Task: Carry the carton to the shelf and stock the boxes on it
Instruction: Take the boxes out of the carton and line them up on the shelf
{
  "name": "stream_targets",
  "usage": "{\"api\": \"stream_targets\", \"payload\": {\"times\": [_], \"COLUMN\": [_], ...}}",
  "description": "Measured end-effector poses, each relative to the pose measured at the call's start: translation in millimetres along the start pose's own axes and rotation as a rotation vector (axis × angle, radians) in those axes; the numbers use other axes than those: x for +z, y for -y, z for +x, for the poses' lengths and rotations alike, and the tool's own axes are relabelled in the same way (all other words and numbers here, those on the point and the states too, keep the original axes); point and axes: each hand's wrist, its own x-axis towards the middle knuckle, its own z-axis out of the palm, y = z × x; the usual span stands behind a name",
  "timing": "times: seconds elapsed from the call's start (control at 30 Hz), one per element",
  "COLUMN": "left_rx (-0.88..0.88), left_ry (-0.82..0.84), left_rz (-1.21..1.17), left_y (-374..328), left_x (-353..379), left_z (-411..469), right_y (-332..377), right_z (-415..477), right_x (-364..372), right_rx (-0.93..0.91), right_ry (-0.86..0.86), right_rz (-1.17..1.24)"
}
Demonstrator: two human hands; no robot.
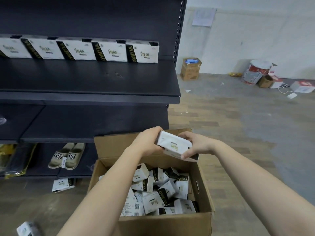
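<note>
1. The white-and-black box point(173, 143) is lifted above the far edge of the open carton point(202, 183), caught between both my hands. A second box seems to sit under it, which I judge is why I clamp from both ends rather than pinch with one hand.
2. My left hand point(148, 142) curls over the left end of the box. My right hand point(197, 145) grips the right end, fingers wrapped around it and the thumb on the near side.
3. The carton sits on the floor at the foot of the shelf unit, flaps open, so the reach from it to the shelf is short. The loose boxes point(158, 189) inside lie jumbled at all angles, so each probably needs turning before it goes up.
4. On the upper shelf point(102, 79) a row of stocked boxes point(109, 51) stands upright at the back, faces outward, side by side. The board in front of them is bare, and I judge that is where these go.
5. A fallen box point(63, 184) lies on the floor below the bottom shelf, near the carton.
6. A pair of slippers point(68, 155) rests on the low shelf.
</note>
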Motion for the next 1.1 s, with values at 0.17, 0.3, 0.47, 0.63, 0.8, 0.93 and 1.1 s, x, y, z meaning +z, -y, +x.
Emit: {"api": "stream_targets", "payload": {"times": [0.17,0.3,0.47,0.63,0.8,0.93,1.1], "left_rx": [-0.107,-0.158,-0.173,-0.182,-0.204,-0.238,-0.266], "left_ry": [0.031,0.091,0.075,0.071,0.047,-0.002,-0.024], "left_rz": [-0.132,-0.311,-0.254,-0.293,-0.286,-0.191,-0.055], "left_y": [16.8,21.9,31.9,34.3,32.2,25.2,18.8], "left_x": [-14.6,-17.6,-10.8,-8.7,-10.8,-12.9,-21.8], "left_z": [-4.3,-10.6,-10.2,-13.6,-27.9,-50.7,-92.7], "right_y": [-17.6,-18.1,-20.3,-14.0,-1.8,14.2,47.3], "right_z": [-7.4,-8.2,-7.2,-7.4,-11.6,-16.7,-19.2], "right_x": [-2.8,0.2,1.5,4.2,4.6,11.2,32.2], "right_rx": [0.014,0.001,-0.002,-0.021,-0.05,-0.103,-0.248], "right_ry": [-0.104,-0.117,-0.141,-0.154,-0.139,-0.15,-0.097], "right_rz": [0.154,0.301,0.41,0.403,0.314,0.082,-0.215]}}
